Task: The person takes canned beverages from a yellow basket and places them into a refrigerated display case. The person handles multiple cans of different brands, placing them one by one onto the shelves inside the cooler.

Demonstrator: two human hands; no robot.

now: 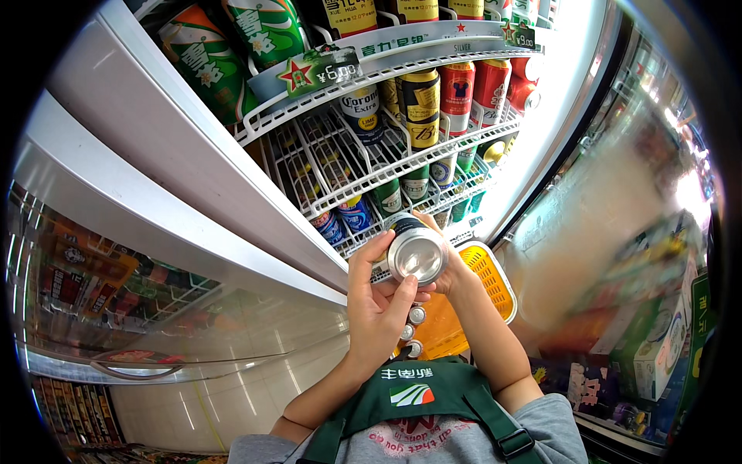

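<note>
A beverage can (418, 258) is held in front of my chest, tipped so that its bare silver base faces up towards me. My left hand (377, 296) wraps its left side, with the thumb near the lower rim. Behind and to the right of it, my right hand (451, 268) also grips the can; part of that hand is hidden. Below my hands is an orange plastic shopping basket (484, 269) with a pale rim. Several cans (416, 315) stand in a row along its left part, partly covered by my left hand and apron.
An upright drinks cooler stands before me, its white wire shelves (353, 188) carrying beer cans, including a Corona can (362, 113). A white door frame (232, 203) borders its left. On the right is a fogged glass door (585, 232), with boxed goods (661, 348) beyond.
</note>
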